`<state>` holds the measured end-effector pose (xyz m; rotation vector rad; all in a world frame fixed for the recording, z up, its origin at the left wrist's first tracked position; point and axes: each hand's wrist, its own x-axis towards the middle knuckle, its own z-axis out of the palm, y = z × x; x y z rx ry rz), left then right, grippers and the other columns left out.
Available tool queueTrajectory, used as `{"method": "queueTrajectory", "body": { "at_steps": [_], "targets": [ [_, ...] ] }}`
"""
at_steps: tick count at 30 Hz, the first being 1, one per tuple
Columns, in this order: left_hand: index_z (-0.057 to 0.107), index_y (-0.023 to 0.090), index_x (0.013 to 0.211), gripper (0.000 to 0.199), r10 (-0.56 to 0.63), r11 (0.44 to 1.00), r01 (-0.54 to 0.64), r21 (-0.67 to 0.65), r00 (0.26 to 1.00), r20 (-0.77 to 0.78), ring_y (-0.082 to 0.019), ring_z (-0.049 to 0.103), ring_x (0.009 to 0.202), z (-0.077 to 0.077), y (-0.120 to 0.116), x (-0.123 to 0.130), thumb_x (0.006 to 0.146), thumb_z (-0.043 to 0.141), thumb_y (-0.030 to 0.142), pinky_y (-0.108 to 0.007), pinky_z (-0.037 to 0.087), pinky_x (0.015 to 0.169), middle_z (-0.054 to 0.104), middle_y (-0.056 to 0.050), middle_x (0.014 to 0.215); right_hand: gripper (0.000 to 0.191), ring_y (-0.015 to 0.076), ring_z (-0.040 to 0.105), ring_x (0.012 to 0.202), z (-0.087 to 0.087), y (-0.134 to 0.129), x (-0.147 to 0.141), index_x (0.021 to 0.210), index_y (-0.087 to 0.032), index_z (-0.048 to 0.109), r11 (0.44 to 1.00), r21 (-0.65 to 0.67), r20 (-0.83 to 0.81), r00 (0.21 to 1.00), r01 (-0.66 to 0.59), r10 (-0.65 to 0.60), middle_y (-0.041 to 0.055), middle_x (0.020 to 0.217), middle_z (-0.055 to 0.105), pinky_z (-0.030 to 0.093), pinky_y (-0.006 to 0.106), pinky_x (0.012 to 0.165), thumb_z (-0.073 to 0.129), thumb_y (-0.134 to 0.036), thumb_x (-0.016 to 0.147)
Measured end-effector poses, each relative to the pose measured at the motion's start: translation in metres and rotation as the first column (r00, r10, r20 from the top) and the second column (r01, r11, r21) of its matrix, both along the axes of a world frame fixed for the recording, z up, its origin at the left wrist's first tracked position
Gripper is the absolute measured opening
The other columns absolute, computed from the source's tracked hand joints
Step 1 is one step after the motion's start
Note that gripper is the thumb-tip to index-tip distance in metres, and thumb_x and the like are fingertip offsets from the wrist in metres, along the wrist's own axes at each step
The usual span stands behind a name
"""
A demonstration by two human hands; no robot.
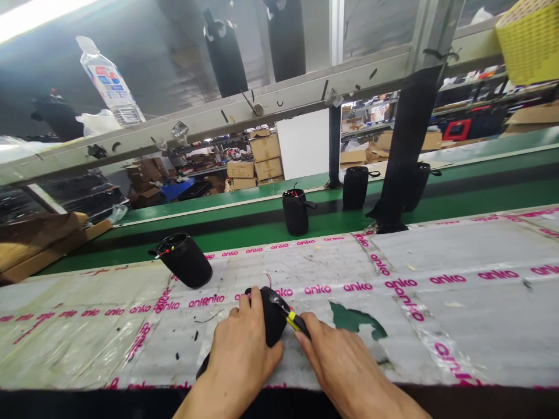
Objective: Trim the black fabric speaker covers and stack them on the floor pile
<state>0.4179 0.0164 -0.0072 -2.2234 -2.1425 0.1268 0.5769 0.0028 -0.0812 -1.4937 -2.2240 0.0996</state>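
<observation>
Pliers (293, 319) with yellow-and-black handles sit in right hand (345, 355), closed round the grips; tips at black cylinder (274, 323), can't tell if they bite anything. Left hand (242, 343) is wrapped round that cylinder, near front edge of worktop. Thin red wire (269, 280) rises just behind it. Pale worktop cover (471, 311) carries tape (317, 289) printed "anko" in pink, over and over; torn patch (356, 320) shows green. Second cylinder (187, 262) tilts at far left of cover, wires at its open top. Beyond, green belt (244, 224) bears more black cylinders (296, 215). Above, bottle (109, 84) on shelf, red-and-blue label, text unreadable. Cartons (266, 148) farther back, print too small.
</observation>
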Motion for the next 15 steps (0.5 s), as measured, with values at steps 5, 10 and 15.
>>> {"method": "queueTrajectory", "body": {
  "at_steps": [5, 10, 15],
  "targets": [
    [0.029, 0.006, 0.148, 0.083, -0.017, 0.999, 0.019, 0.039, 0.999, -0.039, -0.035, 0.063, 0.1, -0.008, -0.004, 0.002, 0.078, 0.059, 0.037, -0.044, 0.052, 0.078, 0.057, -0.021, 0.124, 0.009, 0.0265, 0.065, 0.045, 0.004, -0.001, -0.002, 0.091, -0.022, 0.051, 0.999, 0.023, 0.156, 0.987, 0.026, -0.029, 0.0021, 0.059, 0.067, 0.013, 0.034, 0.042, 0.046, -0.026, 0.097],
    [0.033, 0.007, 0.146, 0.079, -0.023, 1.0, 0.022, -0.006, 0.999, -0.023, -0.034, 0.063, 0.101, -0.006, 0.004, -0.002, 0.077, 0.058, 0.038, -0.042, 0.051, 0.08, 0.058, -0.021, 0.123, 0.007, 0.024, 0.063, 0.043, 0.015, 0.003, -0.002, 0.093, -0.02, 0.055, 1.0, 0.008, 0.214, 0.977, 0.003, -0.004, 0.0026, 0.056, 0.066, 0.019, 0.032, 0.039, 0.049, -0.024, 0.094],
    [0.039, 0.006, 0.141, 0.078, 0.012, 0.999, -0.011, -0.052, 1.0, 0.024, -0.034, 0.066, 0.097, 0.002, 0.01, -0.002, 0.072, 0.059, 0.035, -0.042, 0.051, 0.081, 0.061, -0.02, 0.118, 0.014, 0.0264, 0.066, 0.049, 0.02, 0.012, -0.001, 0.095, -0.018, 0.06, 0.998, 0.001, 0.125, 0.99, -0.07, 0.069, 0.0059, 0.059, 0.067, 0.03, 0.031, 0.042, 0.046, -0.02, 0.092]
  ]
}}
